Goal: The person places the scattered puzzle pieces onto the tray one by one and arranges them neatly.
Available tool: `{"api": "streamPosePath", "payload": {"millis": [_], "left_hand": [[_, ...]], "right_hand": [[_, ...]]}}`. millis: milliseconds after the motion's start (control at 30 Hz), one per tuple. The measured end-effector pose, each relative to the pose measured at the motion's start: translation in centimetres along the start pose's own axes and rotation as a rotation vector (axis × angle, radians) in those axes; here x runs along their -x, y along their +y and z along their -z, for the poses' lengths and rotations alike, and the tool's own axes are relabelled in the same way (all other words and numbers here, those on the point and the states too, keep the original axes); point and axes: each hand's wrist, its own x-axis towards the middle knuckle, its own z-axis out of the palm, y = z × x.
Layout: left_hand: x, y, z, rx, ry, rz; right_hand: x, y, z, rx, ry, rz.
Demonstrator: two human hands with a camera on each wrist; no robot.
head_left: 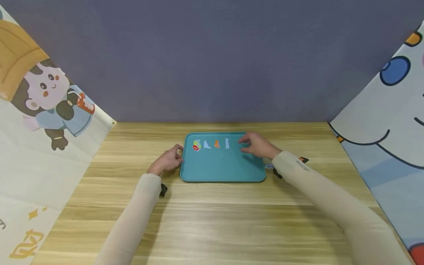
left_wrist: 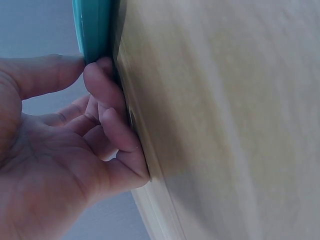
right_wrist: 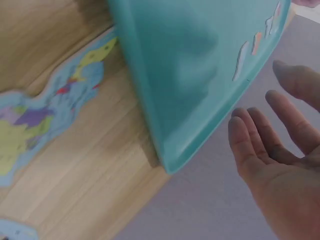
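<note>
A teal tray lies on the wooden table. My left hand holds the tray's left edge, its thumb at the rim and the fingertips tucked low against the side in the left wrist view. My right hand hovers over the tray's right part with spread, slightly bent fingers and nothing between them. Along the tray's far side lie small flat cutouts in a row: a red, yellow and green one, a pale boot-shaped one, an orange one and a pale strip.
Right of the tray, partly under the right forearm, lie colourful flat cutouts with light blue borders and an orange and black piece. A grey-blue wall rises behind the table. Cartoon-printed sheets stand at both sides.
</note>
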Motion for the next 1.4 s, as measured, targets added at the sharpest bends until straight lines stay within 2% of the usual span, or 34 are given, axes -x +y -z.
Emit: {"api": "streamPosePath", "payload": {"millis": [167,667,867,1033,1400], "left_hand": [[0.1,0.0,0.0,0.005,-0.003,-0.001],[0.1,-0.3,0.2,-0.001,-0.005,0.020],[0.2,-0.3,0.1,-0.004,-0.005,0.027],[0.1,-0.3,0.0,-0.008,-0.006,0.024],[0.0,-0.1,0.0,-0.001,-0.008,0.006]], "right_hand": [[1.6,0.6,1.0,0.015,-0.008,0.026],[5.4,3.8,3.1,0.038,-0.014,-0.029],[6.7,5.3,2.8,0.067,-0.082,-0.052],[7.9,5.9,2.2,0.047,-0.139,-0.079],[9.3,6.8,1.3,0.088,-0.062,0.006]]}}
